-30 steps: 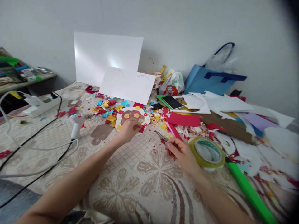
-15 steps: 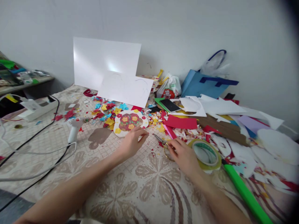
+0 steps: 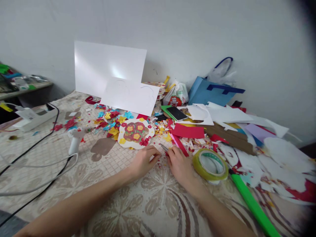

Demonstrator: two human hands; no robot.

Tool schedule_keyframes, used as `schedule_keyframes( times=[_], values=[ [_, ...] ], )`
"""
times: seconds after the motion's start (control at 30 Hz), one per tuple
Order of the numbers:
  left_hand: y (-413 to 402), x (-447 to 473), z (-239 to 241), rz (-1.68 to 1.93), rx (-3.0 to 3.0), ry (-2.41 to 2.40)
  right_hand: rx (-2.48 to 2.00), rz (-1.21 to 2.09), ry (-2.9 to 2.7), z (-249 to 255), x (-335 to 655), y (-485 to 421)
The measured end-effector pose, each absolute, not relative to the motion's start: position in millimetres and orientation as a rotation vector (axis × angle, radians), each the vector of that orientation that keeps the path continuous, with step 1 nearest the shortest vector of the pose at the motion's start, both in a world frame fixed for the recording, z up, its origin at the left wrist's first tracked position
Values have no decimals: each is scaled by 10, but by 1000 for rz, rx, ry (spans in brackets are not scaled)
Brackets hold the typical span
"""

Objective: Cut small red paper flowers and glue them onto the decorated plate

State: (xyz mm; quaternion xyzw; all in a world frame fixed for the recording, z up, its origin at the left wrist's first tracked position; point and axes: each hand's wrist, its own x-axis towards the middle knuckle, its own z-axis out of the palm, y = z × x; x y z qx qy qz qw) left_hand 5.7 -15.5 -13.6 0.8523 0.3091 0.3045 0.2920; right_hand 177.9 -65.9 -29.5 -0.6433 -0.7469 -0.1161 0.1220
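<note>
My left hand (image 3: 145,160) is closed in a pinch just in front of the decorated card; whatever its fingertips hold is too small to make out. Close beside it, my right hand (image 3: 181,166) is wrapped round the scissors (image 3: 163,147). Their blades point away to the left, while the handles are hidden by my fingers. The scalloped white card (image 3: 128,144) lies flat, with red and yellow flower pieces on its brown and green middle. Small red and white paper scraps lie under and around both hands.
A roll of clear tape (image 3: 223,171) and a long green bar (image 3: 254,200) lie at right. Behind are red paper (image 3: 189,131), a phone (image 3: 176,113) and a blue bag (image 3: 209,93). A white glue gun (image 3: 75,141) with cables stands left; white boards (image 3: 108,62) lean at the back.
My right hand has moved left with the scissors, up close to my left hand. My left hand has come slightly nearer and right, uncovering red flowers on the card's lower edge.
</note>
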Motion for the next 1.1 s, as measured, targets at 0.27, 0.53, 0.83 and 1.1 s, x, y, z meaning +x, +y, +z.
schedule_keyframes(
  times=[0.27, 0.53, 0.83, 1.1],
  values=[
    [-185, 66, -157, 821, 2146, 824, -1620, -52, -1983, -256, 1854, -642],
    [-234, 115, -246, 806, 1691, 679, -1271, 146, -1961, -263, 1791, -725],
    [-258, 116, -161, 896, 1652, 714, -1264, 635, -1536, -192, 1751, -804],
    [-280, 104, -188, 858, 1849, 716, -1257, 882, -1329, -197, 1791, -817]
  ],
)
